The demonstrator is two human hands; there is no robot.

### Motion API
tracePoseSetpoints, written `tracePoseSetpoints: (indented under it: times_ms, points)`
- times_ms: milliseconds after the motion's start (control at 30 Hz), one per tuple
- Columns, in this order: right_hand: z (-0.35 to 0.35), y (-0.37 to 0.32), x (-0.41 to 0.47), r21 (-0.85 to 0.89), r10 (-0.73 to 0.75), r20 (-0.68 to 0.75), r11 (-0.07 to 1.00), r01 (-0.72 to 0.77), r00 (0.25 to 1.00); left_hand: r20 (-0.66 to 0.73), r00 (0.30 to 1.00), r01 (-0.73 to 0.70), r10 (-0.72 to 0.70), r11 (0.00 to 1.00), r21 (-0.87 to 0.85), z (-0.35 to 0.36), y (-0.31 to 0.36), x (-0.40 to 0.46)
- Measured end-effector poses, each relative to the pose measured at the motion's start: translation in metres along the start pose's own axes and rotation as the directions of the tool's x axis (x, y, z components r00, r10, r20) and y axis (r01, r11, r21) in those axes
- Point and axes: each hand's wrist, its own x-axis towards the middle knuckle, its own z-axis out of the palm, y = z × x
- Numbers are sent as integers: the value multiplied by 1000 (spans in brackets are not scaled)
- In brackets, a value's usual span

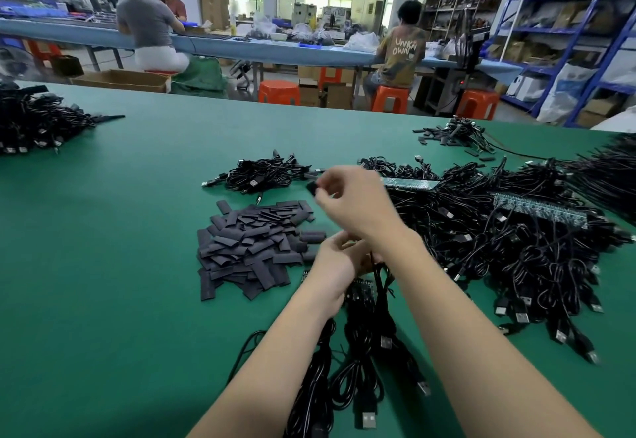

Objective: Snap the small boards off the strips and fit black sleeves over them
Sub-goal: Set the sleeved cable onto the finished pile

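Your right hand is reaching forward over the green table, its fingertips pinching a black sleeve just short of the small cable bundle. Your left hand is sitting nearer you, partly under your right forearm, its fingers curling around the black cables that are trailing back toward you with USB plugs at their ends; small boards are showing just below that hand. The sleeve pile is lying just left of your left hand, a few sleeves touching the space beside your fingers. To your right a big tangle of cables is crowding the table, and two board strips are resting on top of it, well within the heap. Another cable heap is lying far left, and loose sleeves are sitting at the far right edge. Beyond the table, people are sitting on orange stools at a long bench, with blue shelves standing at the right.
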Motion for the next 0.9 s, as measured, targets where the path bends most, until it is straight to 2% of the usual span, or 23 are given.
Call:
tracePoseSetpoints:
  times_ms: [67,133,200,267,367,467,900]
  points:
    - [-16,18,-10,173,138,-127,978,-115,982,-10,999,35,-35,998,-46,0,1,-1]
    - [-28,37,-25,430,308,-180,879,-207,934,-25,999,25,-27,998,-55,0,1,-1]
    - [-34,50,-39,662,427,-141,711,-236,893,-40,999,8,-10,999,-38,0,1,-2]
    - [-36,58,-48,772,491,-73,579,-263,868,-49,999,10,-12,999,-38,0,2,-4]
    - [-38,68,-52,858,497,24,435,-273,867,-67,998,13,-16,999,-53,0,6,-7]
    - [-36,74,-57,899,479,88,339,-277,873,-40,999,24,-27,997,-73,1,12,-12]
    - [-33,75,-64,972,425,12,207,-110,905,84,994,78,-67,989,-126,1,17,-16]
